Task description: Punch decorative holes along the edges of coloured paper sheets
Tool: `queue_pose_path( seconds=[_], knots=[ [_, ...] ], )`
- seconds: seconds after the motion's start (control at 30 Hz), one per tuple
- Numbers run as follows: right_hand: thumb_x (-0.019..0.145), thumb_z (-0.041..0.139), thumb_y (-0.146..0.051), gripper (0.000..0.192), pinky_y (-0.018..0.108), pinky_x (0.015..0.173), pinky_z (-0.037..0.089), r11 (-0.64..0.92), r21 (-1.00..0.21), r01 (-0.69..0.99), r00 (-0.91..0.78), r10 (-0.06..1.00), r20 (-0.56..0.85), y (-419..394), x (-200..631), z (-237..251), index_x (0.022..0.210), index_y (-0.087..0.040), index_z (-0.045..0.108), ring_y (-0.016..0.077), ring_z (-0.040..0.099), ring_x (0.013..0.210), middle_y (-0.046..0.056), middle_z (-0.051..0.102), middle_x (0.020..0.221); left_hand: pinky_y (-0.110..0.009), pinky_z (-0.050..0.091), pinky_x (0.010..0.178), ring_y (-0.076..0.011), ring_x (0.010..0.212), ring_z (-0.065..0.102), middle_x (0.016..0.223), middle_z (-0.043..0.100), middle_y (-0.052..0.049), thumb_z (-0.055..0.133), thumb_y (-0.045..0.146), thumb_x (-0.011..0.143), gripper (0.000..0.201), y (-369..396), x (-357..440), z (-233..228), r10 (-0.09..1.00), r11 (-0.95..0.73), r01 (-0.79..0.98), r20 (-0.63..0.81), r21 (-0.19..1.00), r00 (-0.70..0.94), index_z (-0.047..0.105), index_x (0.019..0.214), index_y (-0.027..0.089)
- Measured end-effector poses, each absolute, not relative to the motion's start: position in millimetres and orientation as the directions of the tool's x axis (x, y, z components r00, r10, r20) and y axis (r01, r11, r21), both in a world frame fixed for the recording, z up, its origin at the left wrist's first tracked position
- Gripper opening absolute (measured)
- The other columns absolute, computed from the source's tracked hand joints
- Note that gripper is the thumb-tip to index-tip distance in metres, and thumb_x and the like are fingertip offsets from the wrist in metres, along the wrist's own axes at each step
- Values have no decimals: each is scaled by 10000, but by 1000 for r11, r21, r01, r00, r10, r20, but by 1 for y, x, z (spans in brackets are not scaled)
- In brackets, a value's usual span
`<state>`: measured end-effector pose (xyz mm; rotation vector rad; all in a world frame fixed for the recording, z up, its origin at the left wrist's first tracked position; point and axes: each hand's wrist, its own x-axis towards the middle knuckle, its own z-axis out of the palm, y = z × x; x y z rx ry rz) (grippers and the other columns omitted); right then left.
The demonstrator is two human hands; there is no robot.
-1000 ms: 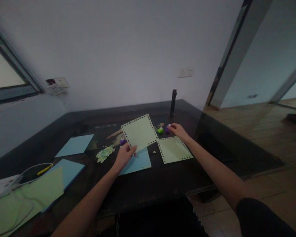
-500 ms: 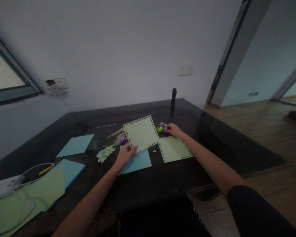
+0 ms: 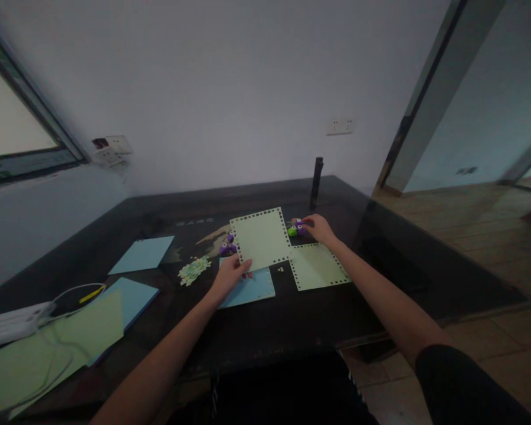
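The pale green punched sheet (image 3: pixel 262 237), its edges lined with small punched holes, sits tilted up off the dark table (image 3: pixel 292 319), pinched at its near-left corner by the left hand (image 3: pixel 228 278), thumb on top and fingers under. Below that hand lies a light blue sheet (image 3: pixel 254 289), and at three o'clock from it a second green punched sheet (image 3: pixel 317 267) rests flat, its corner just meeting the held one. The right hand (image 3: pixel 319 228) reaches to one o'clock and closes its fingertips about a small purple punch (image 3: pixel 300 226), with a green punch (image 3: pixel 292 231) touching it on the left; whether the purple punch is lifted or only touched cannot be told. Another purple punch (image 3: pixel 227 248) stands at eleven o'clock from the left hand, partly behind the held sheet, and a heap of paper confetti (image 3: pixel 193 270) lies at nine o'clock. The risk lies mostly in the one-corner hold: the thin sheet may sag, bend or crease at the pinch, and its perforated border could tear if tugged. Its free edge may sweep the purple punch behind it or drag across the loose bits (image 3: pixel 280 269) between the sheets. The right hand, working among punches set so close, may knock the green one over or send it toward the black cylinder (image 3: pixel 317 182) at twelve o'clock.
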<state>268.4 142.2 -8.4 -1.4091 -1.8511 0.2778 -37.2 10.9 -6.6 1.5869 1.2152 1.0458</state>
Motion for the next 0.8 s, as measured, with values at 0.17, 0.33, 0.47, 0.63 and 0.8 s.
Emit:
queue_pose_path(
  seconds=[0.17,0.33,0.47,0.63,0.8],
  knots=[
    [818,512,-434,285,316,667,452,331,-880,339,-242,935,259,97,234,15,805,-177,633,154,569,642,48,635,724,-245,426,508,-144,516,567,567,621,-12,592,399,745,306,9,-35,-5,981,-145,255,105,956,164,595,881,124],
    [655,691,-392,246,290,595,448,209,-965,156,-252,953,166,74,213,16,694,-173,585,113,513,555,-14,548,587,-252,445,514,-169,608,609,709,664,-53,600,405,732,328,9,-35,-6,978,-165,261,124,951,167,611,900,124],
    [630,708,-347,213,310,619,468,167,-978,122,-202,969,141,71,217,15,654,-172,591,123,532,591,-2,568,604,-228,445,523,-130,603,559,721,631,-23,558,412,760,285,12,-38,-4,974,-228,280,218,932,69,609,836,142],
    [636,708,-340,201,308,626,466,147,-983,109,-177,976,126,62,228,22,660,-179,592,123,531,606,2,572,625,-235,449,545,-108,534,510,614,562,12,571,372,743,228,16,-35,9,961,-267,316,278,910,13,601,725,146],
    [614,726,-349,230,289,587,443,163,-980,118,-70,985,155,54,249,31,695,-177,595,120,523,591,8,595,646,-249,481,582,-125,589,573,669,603,-5,595,288,724,255,19,-9,27,964,-267,194,263,944,50,569,924,132]
  ],
)
